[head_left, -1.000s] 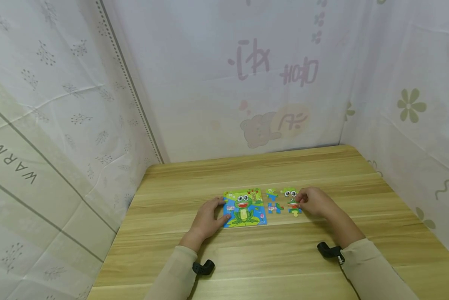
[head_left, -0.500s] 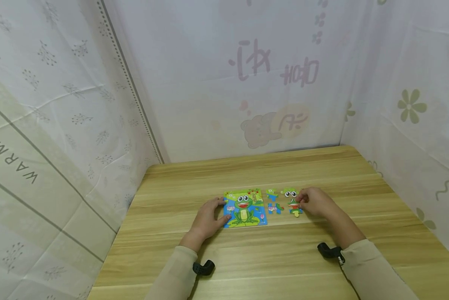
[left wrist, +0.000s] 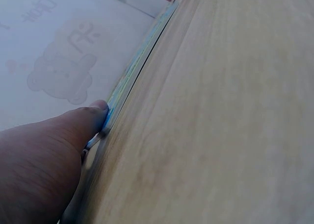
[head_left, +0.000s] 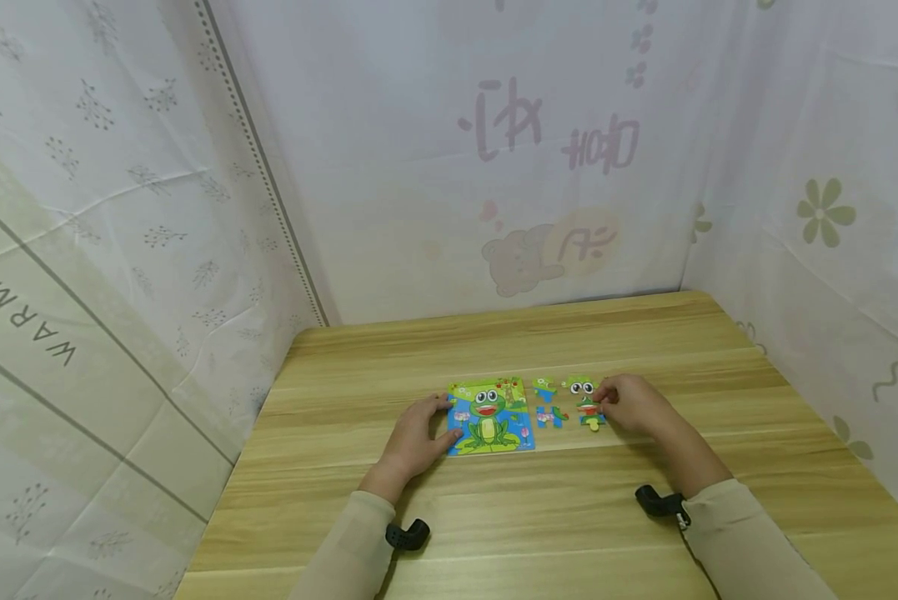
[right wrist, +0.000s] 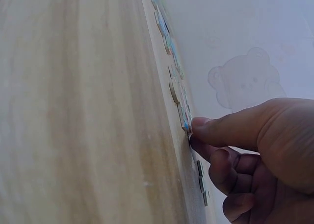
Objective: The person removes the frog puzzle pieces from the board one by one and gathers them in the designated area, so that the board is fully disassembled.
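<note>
A square frog puzzle board (head_left: 491, 415) lies flat on the wooden table in the head view. My left hand (head_left: 413, 437) rests at its left side, thumb on the board's edge and fingertips touching farther up. In the left wrist view the left thumb (left wrist: 88, 121) lies on the board's rim. To the right of the board, my right hand (head_left: 632, 404) pinches the edge of a puzzle piece (head_left: 590, 422) with the frog's red mouth, between thumb and index finger. Just above it lies the piece with the frog's eyes (head_left: 582, 387). The pinching hand partly hides both pieces.
Between board and right hand lie a green-and-blue piece (head_left: 544, 389) and a blue piece with pink (head_left: 549, 417). Behind the right hand, the right wrist view shows further thin pieces (right wrist: 201, 182) edge-on. Printed curtains (head_left: 449, 208) surround the table (head_left: 524, 517).
The mouth piece has turned slightly, its lower tab shifting a little to the right. Both hands stay almost where they were, and the board and other pieces lie still.
</note>
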`<control>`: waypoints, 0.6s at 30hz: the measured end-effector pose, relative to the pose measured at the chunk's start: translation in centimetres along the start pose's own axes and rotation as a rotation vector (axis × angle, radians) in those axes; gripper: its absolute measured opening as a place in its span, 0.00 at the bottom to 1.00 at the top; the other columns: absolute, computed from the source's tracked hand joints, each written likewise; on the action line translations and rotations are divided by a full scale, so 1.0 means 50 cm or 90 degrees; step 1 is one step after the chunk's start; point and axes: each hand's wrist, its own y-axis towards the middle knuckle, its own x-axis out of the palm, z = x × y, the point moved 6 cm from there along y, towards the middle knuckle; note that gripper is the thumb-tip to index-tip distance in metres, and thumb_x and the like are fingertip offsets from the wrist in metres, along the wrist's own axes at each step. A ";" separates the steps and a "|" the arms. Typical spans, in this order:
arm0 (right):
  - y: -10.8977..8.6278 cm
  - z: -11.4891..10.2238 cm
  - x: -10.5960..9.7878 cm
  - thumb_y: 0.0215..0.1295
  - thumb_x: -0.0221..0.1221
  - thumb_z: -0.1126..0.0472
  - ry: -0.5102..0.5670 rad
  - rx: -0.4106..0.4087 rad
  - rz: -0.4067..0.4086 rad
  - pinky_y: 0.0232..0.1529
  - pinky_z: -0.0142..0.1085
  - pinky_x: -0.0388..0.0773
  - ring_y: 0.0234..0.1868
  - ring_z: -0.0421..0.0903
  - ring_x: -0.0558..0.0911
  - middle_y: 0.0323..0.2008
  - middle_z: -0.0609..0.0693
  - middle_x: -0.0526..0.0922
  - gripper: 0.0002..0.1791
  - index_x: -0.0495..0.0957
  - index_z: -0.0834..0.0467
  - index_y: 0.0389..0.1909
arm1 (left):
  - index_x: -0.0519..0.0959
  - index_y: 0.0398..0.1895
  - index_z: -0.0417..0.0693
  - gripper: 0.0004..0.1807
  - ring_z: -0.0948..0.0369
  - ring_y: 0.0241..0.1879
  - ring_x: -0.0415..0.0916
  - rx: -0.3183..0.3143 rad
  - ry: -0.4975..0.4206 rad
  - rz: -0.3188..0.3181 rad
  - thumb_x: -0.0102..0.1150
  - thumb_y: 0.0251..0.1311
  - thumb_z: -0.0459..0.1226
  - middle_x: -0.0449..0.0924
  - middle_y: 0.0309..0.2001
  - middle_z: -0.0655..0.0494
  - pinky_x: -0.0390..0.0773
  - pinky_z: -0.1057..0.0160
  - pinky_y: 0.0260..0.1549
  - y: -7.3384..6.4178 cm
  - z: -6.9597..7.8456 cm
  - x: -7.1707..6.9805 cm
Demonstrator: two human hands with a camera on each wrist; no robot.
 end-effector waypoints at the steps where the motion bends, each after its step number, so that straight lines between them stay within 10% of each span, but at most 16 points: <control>1: 0.000 0.000 0.000 0.70 0.64 0.67 -0.002 -0.002 0.001 0.44 0.46 0.81 0.42 0.48 0.81 0.40 0.49 0.85 0.06 0.87 0.57 0.43 | 0.76 0.69 0.52 0.31 0.50 0.76 0.64 -0.001 0.000 -0.001 0.70 0.67 0.52 0.70 0.75 0.57 0.63 0.45 0.75 0.000 -0.001 0.000; 18: 0.014 -0.025 -0.006 0.72 0.63 0.60 -0.005 -0.007 0.018 0.41 0.42 0.79 0.39 0.47 0.78 0.37 0.47 0.83 0.07 0.86 0.56 0.45 | 0.76 0.69 0.51 0.31 0.49 0.76 0.63 0.000 0.002 0.005 0.70 0.67 0.52 0.70 0.75 0.56 0.62 0.42 0.74 -0.001 0.003 -0.001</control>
